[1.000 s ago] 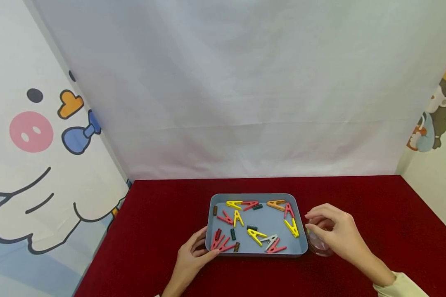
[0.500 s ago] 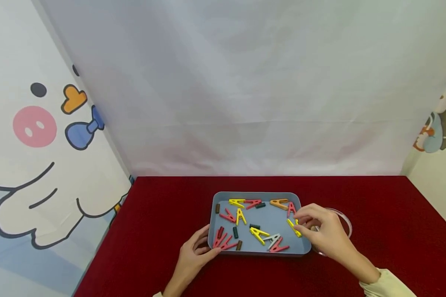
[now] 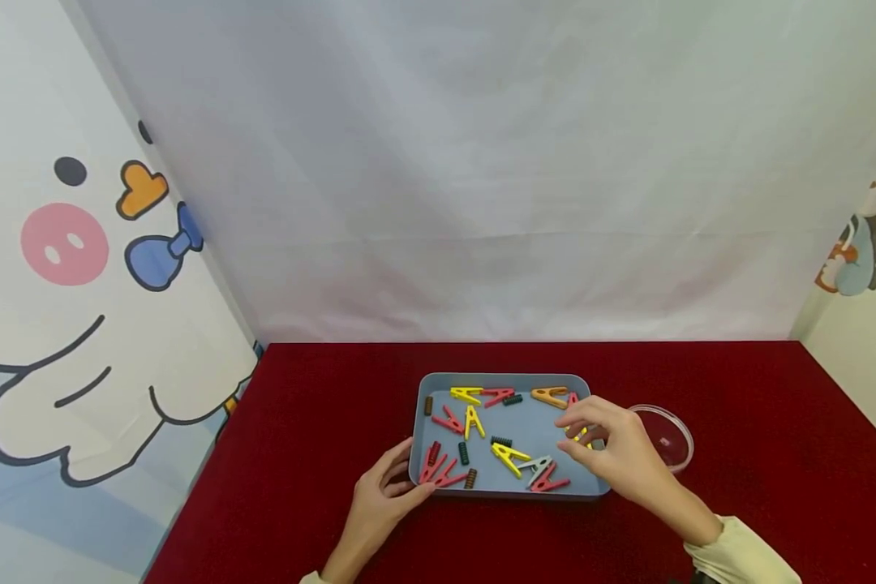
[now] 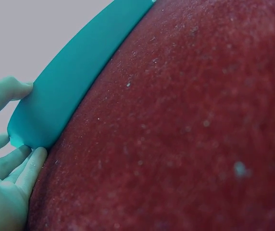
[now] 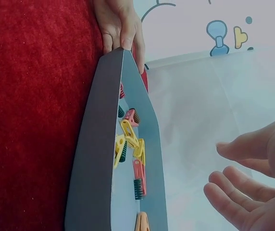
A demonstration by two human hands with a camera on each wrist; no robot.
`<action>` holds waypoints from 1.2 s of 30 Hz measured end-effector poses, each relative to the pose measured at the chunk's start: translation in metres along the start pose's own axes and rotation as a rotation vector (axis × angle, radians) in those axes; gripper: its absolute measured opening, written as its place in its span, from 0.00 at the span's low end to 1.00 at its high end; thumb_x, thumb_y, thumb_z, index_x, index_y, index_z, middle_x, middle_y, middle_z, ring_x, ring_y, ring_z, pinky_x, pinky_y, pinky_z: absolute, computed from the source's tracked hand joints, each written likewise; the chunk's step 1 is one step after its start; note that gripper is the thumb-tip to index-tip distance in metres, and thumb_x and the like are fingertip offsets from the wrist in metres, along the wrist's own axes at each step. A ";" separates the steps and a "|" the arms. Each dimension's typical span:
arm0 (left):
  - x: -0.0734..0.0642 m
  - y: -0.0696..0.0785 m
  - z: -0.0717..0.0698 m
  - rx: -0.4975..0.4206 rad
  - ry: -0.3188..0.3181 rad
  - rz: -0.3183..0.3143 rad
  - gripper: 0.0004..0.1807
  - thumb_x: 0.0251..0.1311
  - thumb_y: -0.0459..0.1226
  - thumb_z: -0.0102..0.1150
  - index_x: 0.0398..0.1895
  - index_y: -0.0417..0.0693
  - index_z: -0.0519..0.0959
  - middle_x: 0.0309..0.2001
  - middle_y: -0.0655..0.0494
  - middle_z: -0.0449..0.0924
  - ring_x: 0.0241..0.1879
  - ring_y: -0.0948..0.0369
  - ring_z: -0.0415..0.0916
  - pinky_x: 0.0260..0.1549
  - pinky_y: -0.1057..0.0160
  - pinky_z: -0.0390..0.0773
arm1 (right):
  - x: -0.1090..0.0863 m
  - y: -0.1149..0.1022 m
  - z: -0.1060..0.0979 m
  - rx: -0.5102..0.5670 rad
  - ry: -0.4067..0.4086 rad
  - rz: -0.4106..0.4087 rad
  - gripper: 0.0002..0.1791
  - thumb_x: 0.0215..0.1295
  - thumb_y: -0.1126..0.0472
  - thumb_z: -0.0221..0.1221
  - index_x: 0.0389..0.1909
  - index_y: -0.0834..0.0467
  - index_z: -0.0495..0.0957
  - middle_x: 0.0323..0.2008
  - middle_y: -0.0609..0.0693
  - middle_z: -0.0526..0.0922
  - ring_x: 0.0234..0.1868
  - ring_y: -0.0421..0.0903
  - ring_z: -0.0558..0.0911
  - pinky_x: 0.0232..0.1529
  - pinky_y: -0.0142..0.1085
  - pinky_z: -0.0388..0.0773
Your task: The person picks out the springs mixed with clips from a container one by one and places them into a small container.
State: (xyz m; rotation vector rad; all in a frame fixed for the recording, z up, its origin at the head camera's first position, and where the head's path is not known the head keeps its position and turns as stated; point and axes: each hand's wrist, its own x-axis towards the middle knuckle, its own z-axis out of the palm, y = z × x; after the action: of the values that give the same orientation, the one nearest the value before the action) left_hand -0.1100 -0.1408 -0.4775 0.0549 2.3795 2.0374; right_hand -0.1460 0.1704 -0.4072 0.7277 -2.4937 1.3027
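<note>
A shallow blue-grey tray [image 3: 533, 426] holds several clips, among them a yellow clip [image 3: 508, 459], a red clip [image 3: 450, 421], an orange clip [image 3: 550, 397] and a grey clip [image 3: 537, 465]. Small coil springs lie among them, such as a dark green spring [image 3: 463, 453] and a brown spring [image 3: 428, 405]. My left hand [image 3: 380, 495] grips the tray's near left corner, thumb over the edge and fingers around the side. Above the tray's right side hovers my right hand [image 3: 616, 446], fingers loosely bent and nothing between them. It partly hides a yellow and a red clip.
A round clear dish [image 3: 680, 464] stands on the dark red tabletop [image 3: 336, 405] just right of the tray, partly behind my right hand. A white cloth backdrop [image 3: 482, 203] rises behind, with a cartoon-printed panel [image 3: 66, 365] on the left.
My right hand has moved left from over the clear dish to above the tray's right side, uncovering the dish. The left hand keeps its grip on the tray corner.
</note>
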 end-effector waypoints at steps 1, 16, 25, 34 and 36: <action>0.000 0.000 0.000 0.001 0.001 0.000 0.36 0.43 0.37 0.67 0.59 0.49 0.66 0.55 0.46 0.67 0.51 0.52 0.68 0.40 0.59 0.74 | 0.000 0.000 0.001 0.002 -0.003 0.004 0.15 0.43 0.67 0.67 0.32 0.48 0.79 0.33 0.41 0.77 0.29 0.37 0.77 0.27 0.31 0.76; 0.000 0.002 -0.001 0.002 -0.004 0.007 0.36 0.43 0.37 0.67 0.59 0.49 0.65 0.56 0.47 0.66 0.51 0.53 0.68 0.40 0.60 0.74 | 0.009 -0.030 0.017 0.053 -0.070 0.029 0.13 0.43 0.71 0.66 0.31 0.55 0.79 0.32 0.49 0.78 0.29 0.49 0.78 0.27 0.36 0.77; -0.001 0.000 0.000 0.005 -0.004 0.001 0.36 0.44 0.38 0.67 0.59 0.49 0.65 0.56 0.47 0.67 0.51 0.53 0.68 0.40 0.61 0.74 | 0.010 -0.006 0.037 0.073 -0.124 0.026 0.14 0.43 0.66 0.67 0.32 0.49 0.78 0.32 0.42 0.76 0.30 0.43 0.77 0.28 0.33 0.76; 0.000 0.000 0.000 0.000 -0.002 -0.002 0.36 0.43 0.38 0.67 0.59 0.50 0.66 0.56 0.47 0.66 0.51 0.53 0.68 0.40 0.60 0.74 | 0.011 -0.001 0.055 0.130 -0.149 0.034 0.13 0.43 0.66 0.67 0.33 0.54 0.79 0.32 0.48 0.77 0.30 0.49 0.77 0.27 0.34 0.77; 0.000 0.000 0.000 -0.001 -0.004 -0.006 0.36 0.43 0.38 0.67 0.59 0.50 0.65 0.56 0.47 0.66 0.51 0.52 0.68 0.40 0.61 0.74 | 0.011 -0.001 0.059 0.140 -0.153 0.047 0.13 0.43 0.66 0.67 0.33 0.54 0.79 0.32 0.50 0.78 0.30 0.49 0.77 0.27 0.34 0.77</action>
State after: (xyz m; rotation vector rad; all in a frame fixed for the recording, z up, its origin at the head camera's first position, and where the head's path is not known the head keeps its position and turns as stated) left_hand -0.1095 -0.1411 -0.4774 0.0517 2.3739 2.0341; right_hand -0.1536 0.1186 -0.4356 0.8341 -2.5716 1.5043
